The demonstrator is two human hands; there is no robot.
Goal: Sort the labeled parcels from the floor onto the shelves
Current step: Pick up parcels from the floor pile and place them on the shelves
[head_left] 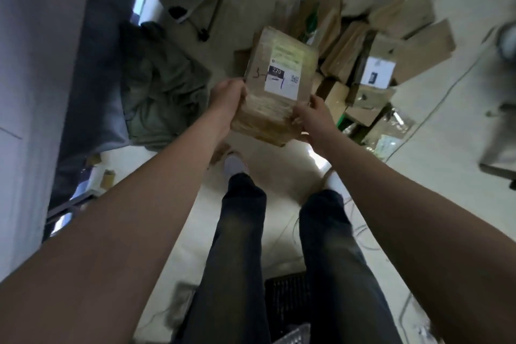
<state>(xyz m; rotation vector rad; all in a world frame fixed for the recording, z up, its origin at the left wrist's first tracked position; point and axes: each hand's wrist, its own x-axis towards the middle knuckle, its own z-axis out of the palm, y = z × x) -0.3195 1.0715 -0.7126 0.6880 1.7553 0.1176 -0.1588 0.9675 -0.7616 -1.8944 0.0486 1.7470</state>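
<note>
The person's arms were bare to past the elbow, no sleeves showing. Faded dark jeans (240,254) fell to white shoes (234,166) beside the black crate (284,296).

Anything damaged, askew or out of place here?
The parcel, held off the floor by the left hand and right hand, looks intact. The other parcels lie in a jumbled, overlapping heap on the floor, and a green cloth sits crumpled beside them.
</note>
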